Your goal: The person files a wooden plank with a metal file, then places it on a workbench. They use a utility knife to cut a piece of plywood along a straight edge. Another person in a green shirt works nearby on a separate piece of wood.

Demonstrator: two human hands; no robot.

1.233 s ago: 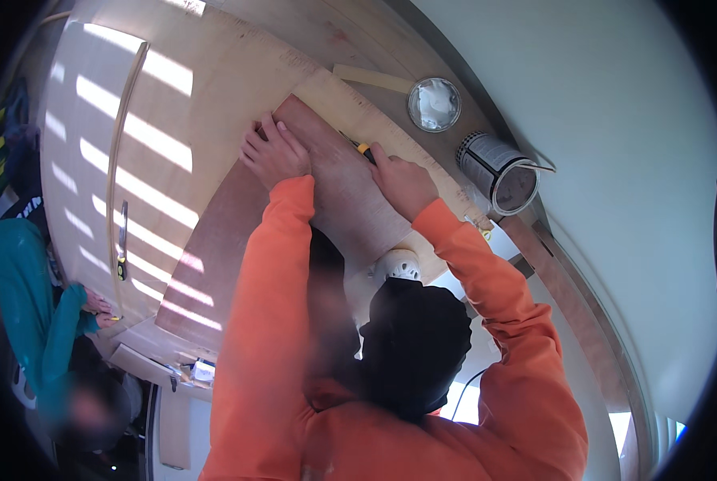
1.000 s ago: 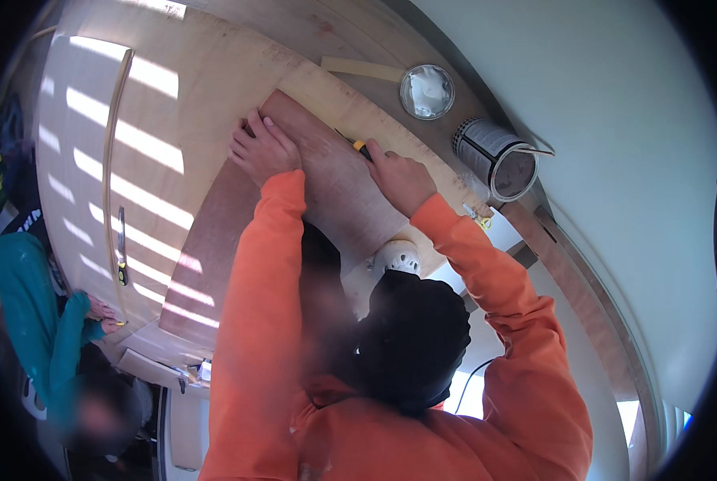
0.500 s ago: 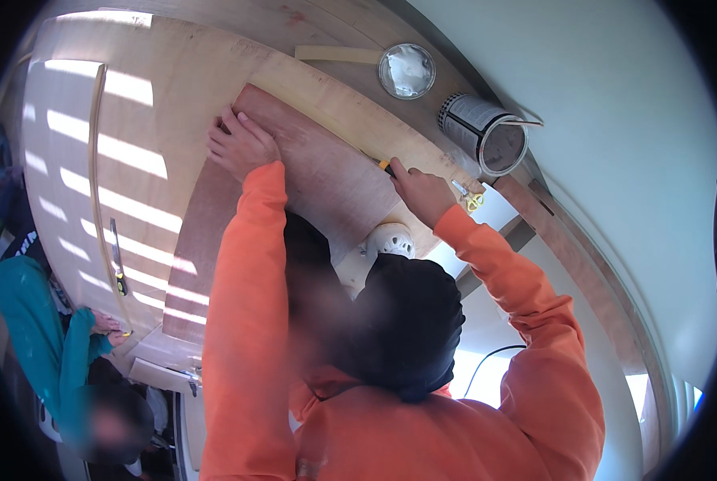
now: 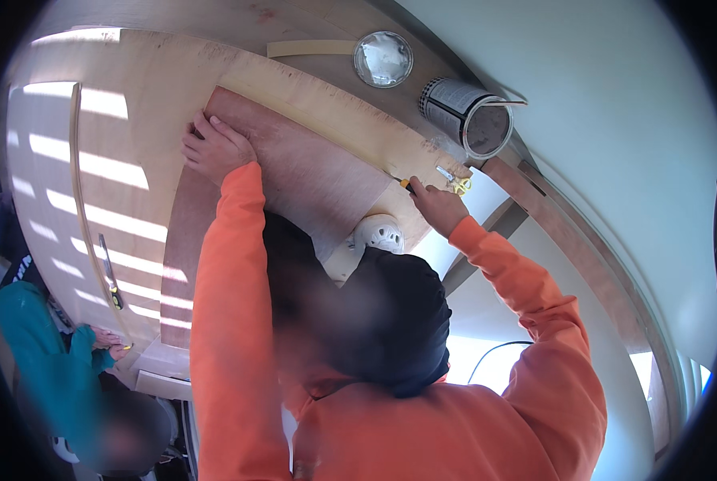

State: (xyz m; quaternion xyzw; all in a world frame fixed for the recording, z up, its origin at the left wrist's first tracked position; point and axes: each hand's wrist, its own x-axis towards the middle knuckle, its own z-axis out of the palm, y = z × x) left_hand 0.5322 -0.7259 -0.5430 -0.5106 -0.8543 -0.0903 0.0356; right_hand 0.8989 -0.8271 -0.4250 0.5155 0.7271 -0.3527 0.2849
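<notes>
A reddish-brown thin board (image 4: 310, 172) lies at a slant on a larger pale plywood sheet (image 4: 158, 72). On its upper left end rests my left hand (image 4: 220, 148), the fingers spread and slightly bent near the edge. My right hand (image 4: 439, 204) is closed around the yellow-and-black handle of a thin-bladed tool (image 4: 407, 186). The tool's tip is at the board's far edge, close to its right corner; I cannot tell whether it touches. Just beyond my right hand lie yellow-handled scissors (image 4: 459, 184).
A can (image 4: 464, 116) lies on its side at the back right, near a round silvery lid (image 4: 383, 58). A slotted white round piece (image 4: 380, 232) sits by the board. On the left lie a thin wooden strip (image 4: 79, 176) and a long-bladed tool (image 4: 110, 272). Someone in teal sleeves (image 4: 38, 329) works there.
My right hand has slid the tool rightward along the board's far edge toward the corner. My left hand stays on the board. The whole view has shifted slightly.
</notes>
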